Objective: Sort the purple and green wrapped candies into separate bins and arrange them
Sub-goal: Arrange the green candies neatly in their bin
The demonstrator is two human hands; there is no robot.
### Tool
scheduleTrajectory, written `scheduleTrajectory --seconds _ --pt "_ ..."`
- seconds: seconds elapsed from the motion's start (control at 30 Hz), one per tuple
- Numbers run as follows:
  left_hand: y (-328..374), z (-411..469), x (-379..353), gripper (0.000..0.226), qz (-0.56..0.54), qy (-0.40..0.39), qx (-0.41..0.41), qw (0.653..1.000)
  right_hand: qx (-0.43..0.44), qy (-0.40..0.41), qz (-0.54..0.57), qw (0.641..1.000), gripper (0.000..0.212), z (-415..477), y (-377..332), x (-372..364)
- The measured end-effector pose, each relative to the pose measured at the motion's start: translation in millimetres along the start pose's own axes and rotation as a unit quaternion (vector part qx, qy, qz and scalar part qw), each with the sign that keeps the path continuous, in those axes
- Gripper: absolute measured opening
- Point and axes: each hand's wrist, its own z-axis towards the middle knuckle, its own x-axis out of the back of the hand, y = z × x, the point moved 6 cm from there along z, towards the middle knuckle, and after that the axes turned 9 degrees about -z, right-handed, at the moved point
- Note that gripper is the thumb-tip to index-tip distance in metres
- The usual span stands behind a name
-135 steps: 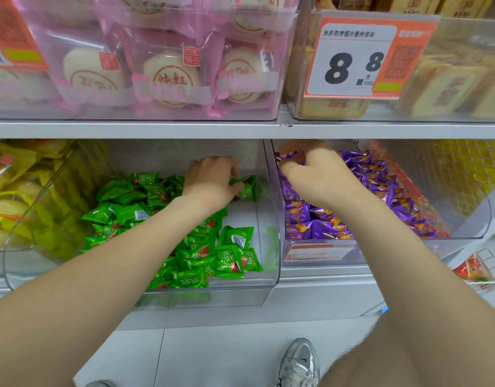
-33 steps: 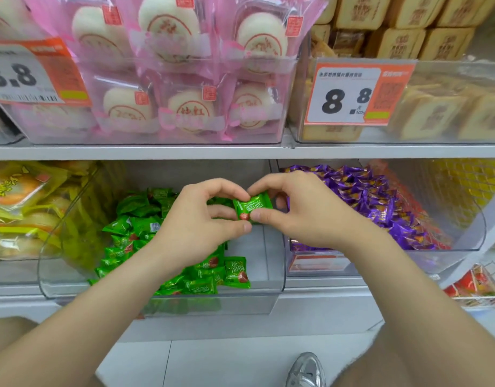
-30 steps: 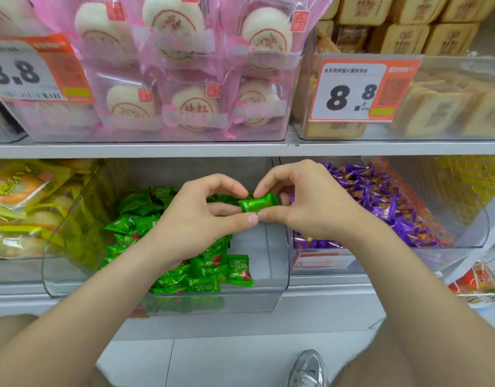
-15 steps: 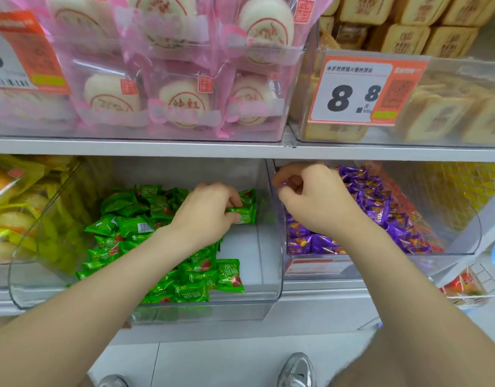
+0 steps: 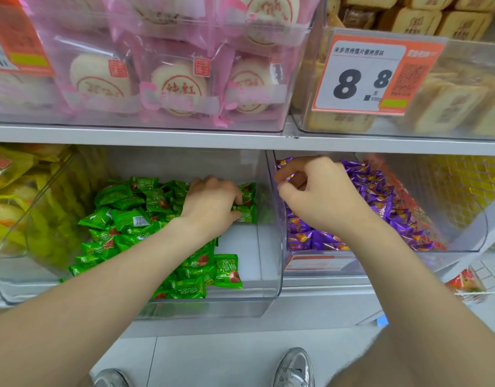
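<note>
Green wrapped candies (image 5: 123, 219) lie heaped in the left clear bin (image 5: 271, 275) on the lower shelf. My left hand (image 5: 212, 203) reaches into that bin and pinches one green candy (image 5: 247, 215) against the pile near the bin's right wall. Purple wrapped candies (image 5: 380, 199) fill the neighbouring clear bin (image 5: 464, 236). My right hand (image 5: 319, 196) is inside it at the back left, fingers curled, with a purple candy (image 5: 288, 177) pinched between finger and thumb. Part of each pile is hidden under my hands.
A bin of yellow packets (image 5: 11, 208) stands to the left. The upper shelf (image 5: 240, 138) just above my hands carries pink-wrapped cakes (image 5: 179, 88), tan pastries and an orange price tag (image 5: 360, 76). My shoes (image 5: 293, 367) stand on the tiled floor below.
A second ago both hands held one green candy between the bins. My left hand has carried it back into the green bin, and my right hand has moved into the purple bin.
</note>
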Motion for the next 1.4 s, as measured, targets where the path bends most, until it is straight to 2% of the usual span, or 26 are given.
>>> scheduleTrajectory --seconds 0.23,0.33,0.4,0.43,0.5,0.57,0.6,0.8,1.0,1.07,1.17,1.27,1.4 --pt "2.5 -3.8 8.0 0.043 -0.009 -0.002 0.001 1.0 0.002 0.001 -0.001 1.0 0.018 -2.8 -1.0 0.1" --pt "8.2 -10.8 24.4 0.033 -0.043 0.003 -0.015 0.999 0.004 -0.001 -0.002 1.0 0.018 -3.7 -1.3 0.7" --pt "14.0 -19.9 32.5 0.02 -0.08 -0.055 -0.043 0.994 0.007 -0.002 -0.003 1.0 0.018 -3.8 -2.1 0.8" --pt "17.8 -27.4 33.4 0.023 -0.083 -0.104 -0.057 0.989 0.009 -0.002 -0.006 1.0 0.018 -3.8 -2.8 0.8" --pt "23.5 -45.6 28.7 0.047 -0.022 -0.192 -0.083 0.978 0.013 0.0 -0.015 1.0 0.016 -3.3 -4.7 0.5" --pt "25.2 -61.5 20.8 0.068 0.057 -0.231 -0.107 0.966 0.017 0.0 -0.023 1.0 0.016 -2.7 -6.2 0.1" --pt "27.0 -67.2 16.8 0.071 0.072 -0.237 -0.116 0.962 0.019 -0.001 -0.026 0.999 0.015 -2.6 -6.6 -0.1" --pt "37.4 -71.4 6.5 0.049 0.081 -0.21 -0.128 0.966 0.016 0.0 -0.027 0.999 0.016 -5.7 -6.4 -1.7" --pt "45.3 -69.7 3.7 0.043 0.097 -0.173 -0.141 0.97 0.018 -0.004 -0.028 0.999 0.016 -5.3 -6.1 -2.4" --pt "44.0 -67.7 7.5 0.044 0.036 -0.154 -0.125 0.979 0.021 -0.003 -0.032 0.999 0.016 -5.4 -6.8 -2.0" --pt "34.3 -61.5 29.6 0.042 -0.167 -0.047 -0.04 0.984 0.026 -0.004 -0.031 0.999 0.015 -5.0 -6.5 -1.9" --pt "19.6 -60.1 53.8 0.038 -0.334 0.046 0.054 0.94 0.046 -0.003 -0.03 0.998 0.02 -6.0 -10.7 0.6" --pt "11.4 -64.3 70.7 0.037 -0.501 0.044 0.099 0.859 0.108 -0.018 0.023 0.994 0.019 -14.0 -28.0 5.5"
